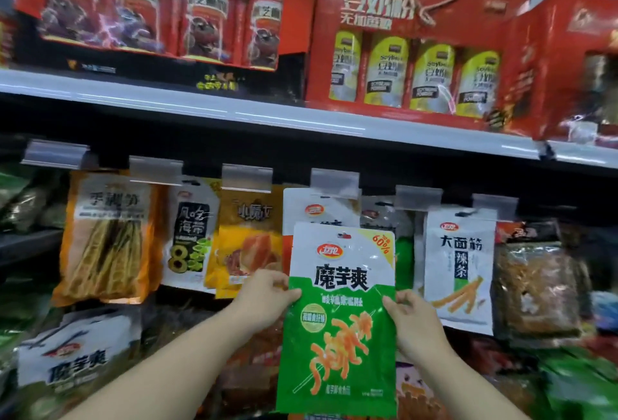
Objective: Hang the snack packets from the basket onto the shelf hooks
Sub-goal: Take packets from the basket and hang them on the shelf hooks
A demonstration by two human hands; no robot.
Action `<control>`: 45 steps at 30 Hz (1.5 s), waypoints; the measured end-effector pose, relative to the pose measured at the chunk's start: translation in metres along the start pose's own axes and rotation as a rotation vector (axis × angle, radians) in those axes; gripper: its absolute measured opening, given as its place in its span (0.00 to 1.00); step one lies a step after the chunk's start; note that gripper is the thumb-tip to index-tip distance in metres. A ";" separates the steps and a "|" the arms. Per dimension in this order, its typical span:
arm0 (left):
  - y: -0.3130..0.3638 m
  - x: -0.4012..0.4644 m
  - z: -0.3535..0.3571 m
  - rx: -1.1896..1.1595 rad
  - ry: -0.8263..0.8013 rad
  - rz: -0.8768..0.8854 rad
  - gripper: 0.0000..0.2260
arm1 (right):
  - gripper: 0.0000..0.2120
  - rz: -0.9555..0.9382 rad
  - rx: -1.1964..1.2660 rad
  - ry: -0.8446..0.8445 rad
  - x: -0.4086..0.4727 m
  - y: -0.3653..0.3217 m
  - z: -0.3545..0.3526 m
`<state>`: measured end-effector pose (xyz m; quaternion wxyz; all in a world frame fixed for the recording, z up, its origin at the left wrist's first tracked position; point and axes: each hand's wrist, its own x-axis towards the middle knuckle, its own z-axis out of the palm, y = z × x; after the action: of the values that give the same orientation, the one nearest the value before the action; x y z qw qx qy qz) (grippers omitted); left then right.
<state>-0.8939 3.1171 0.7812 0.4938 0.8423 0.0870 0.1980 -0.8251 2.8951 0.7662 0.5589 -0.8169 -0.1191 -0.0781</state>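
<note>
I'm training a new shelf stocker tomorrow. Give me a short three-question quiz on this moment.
1. True or false: only one hand holds the green and white packet.
2. Which hangs directly behind the held packet's top: A) a white packet, B) the orange packet?
3. What stands on the shelf above the hooks?

Key: 1. False: the left hand and right hand grip its side edges. 2. A. 3. Red gift boxes of cans.

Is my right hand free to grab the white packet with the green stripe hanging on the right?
Probably not yet: the right hand is gripping the green-and-white packet with the left hand. The white packet hangs close, unobstructed.
</note>
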 end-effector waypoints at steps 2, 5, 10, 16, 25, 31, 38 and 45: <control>0.011 0.012 0.030 -0.014 -0.029 -0.004 0.08 | 0.08 0.015 -0.003 0.036 0.017 0.013 -0.021; 0.027 0.031 0.062 -0.038 -0.031 -0.008 0.09 | 0.06 -0.024 -0.005 0.084 0.039 0.021 -0.050; 0.064 0.049 0.078 -0.020 0.038 0.071 0.09 | 0.07 -0.115 0.069 0.093 0.072 0.022 -0.079; 0.083 0.064 0.083 0.020 0.112 0.150 0.09 | 0.08 -0.174 0.160 0.110 0.092 0.018 -0.090; 0.082 0.066 0.100 0.020 0.128 0.093 0.08 | 0.08 -0.168 0.178 0.065 0.108 0.034 -0.092; 0.080 0.072 0.100 0.020 0.144 0.061 0.10 | 0.03 -0.157 0.137 0.069 0.123 0.042 -0.085; 0.074 0.093 0.107 -0.014 0.145 -0.006 0.11 | 0.06 -0.146 0.047 0.091 0.146 0.043 -0.079; 0.069 0.124 0.120 0.011 0.217 -0.034 0.07 | 0.05 -0.127 -0.059 0.123 0.180 0.044 -0.064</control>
<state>-0.7345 3.0296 0.8195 0.4801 0.8170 0.1551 0.2791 -0.6399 2.8395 0.7972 0.5347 -0.8175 -0.1338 -0.1669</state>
